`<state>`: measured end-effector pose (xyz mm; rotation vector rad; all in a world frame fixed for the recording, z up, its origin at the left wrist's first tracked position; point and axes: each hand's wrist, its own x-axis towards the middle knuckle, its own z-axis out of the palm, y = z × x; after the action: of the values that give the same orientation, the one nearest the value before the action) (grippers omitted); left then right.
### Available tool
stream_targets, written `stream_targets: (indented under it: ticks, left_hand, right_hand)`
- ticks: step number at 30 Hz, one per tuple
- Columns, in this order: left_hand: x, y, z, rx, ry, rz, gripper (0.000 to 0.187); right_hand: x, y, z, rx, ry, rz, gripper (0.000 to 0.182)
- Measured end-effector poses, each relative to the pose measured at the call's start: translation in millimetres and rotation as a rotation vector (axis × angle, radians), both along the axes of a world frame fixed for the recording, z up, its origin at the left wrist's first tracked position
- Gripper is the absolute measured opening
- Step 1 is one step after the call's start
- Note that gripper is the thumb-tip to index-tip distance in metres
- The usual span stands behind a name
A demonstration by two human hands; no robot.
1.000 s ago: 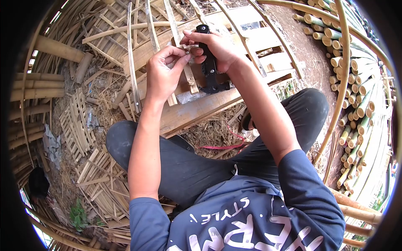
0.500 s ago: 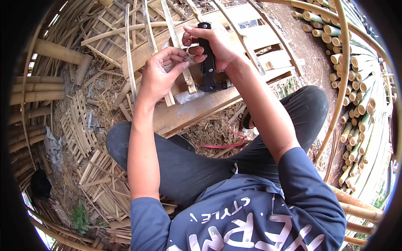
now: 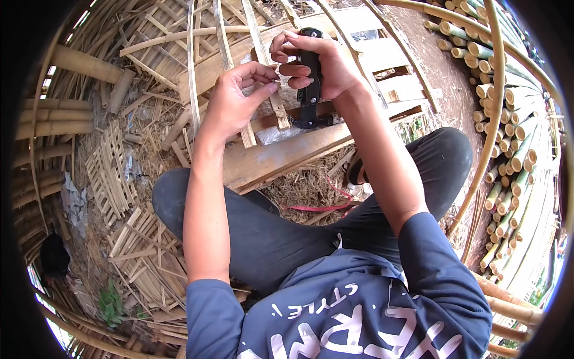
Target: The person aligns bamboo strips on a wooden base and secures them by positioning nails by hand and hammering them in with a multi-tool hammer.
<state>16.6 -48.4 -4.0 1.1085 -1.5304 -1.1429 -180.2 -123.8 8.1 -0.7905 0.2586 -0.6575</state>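
Observation:
My left hand is closed in a pinch, thumb against fingertips, around something small and thin that I cannot make out. Just to its right, my right hand grips a black hammer by its riveted handle, with the head at the lower end near the wooden plank. Some of the right fingers are curled loosely, close to the left fingertips. Beneath both hands, thin bamboo strips extend away over a wooden pallet.
Cut bamboo poles are stacked at the right, beyond a curved bamboo pole. Woven slat panels and scrap strips lie on the left. A red strap is on the ground between my legs.
The right hand and hammer have shifted slightly right, widening the gap from the left hand. My left fingers stay pinched, and the view has shifted a little.

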Motion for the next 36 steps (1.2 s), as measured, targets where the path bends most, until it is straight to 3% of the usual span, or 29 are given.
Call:
stream_targets:
  ticks: [8,14,18,21,22,23,25,26,30,36]
  left_hand:
    - [-1.9,0.1,-3.6,-0.015,-0.015,0.027,0.018]
    - [-1.6,1.4,3.6,-0.039,-0.023,0.085,0.015]
    - [0.7,-2.6,-1.4,-0.051,0.031,0.095,0.017]
    - [0.3,-2.7,-7.3,-0.111,0.002,0.096,0.014]
    - [0.6,-4.2,-8.0,-0.118,-0.011,0.089,0.013]
    - [-0.1,-4.4,-8.5,-0.114,0.001,0.092,0.013]
    - [-0.1,-5.2,-7.7,-0.110,0.022,0.106,0.013]
    - [0.5,-6.2,-7.8,-0.121,0.017,0.107,0.013]
    - [1.2,-4.4,-4.6,-0.090,-0.026,0.079,0.012]
    - [-0.1,0.0,-2.1,-0.100,-0.072,0.074,0.011]
  right_hand:
    - [1.1,0.3,-0.6,0.129,0.074,-0.050,0.029]
    - [-3.8,10.7,30.2,0.063,0.005,0.164,0.038]
    - [-19.0,27.2,73.1,-0.167,0.105,0.106,0.036]
    - [-37.1,51.5,111.3,-0.646,0.641,-0.210,0.024]
    - [-34.8,59.2,121.0,-0.987,0.855,-0.314,0.021]
    - [-36.0,66.8,122.1,-1.077,0.979,-0.321,0.021]
    - [-39.3,84.5,114.1,-1.279,1.207,-0.364,0.024]
    - [-44.1,83.1,88.8,-1.495,1.088,-0.449,0.031]
    - [-42.8,99.3,45.9,-1.561,1.267,-0.365,0.038]
    - [-38.8,109.2,38.4,-1.557,1.378,-0.376,0.025]
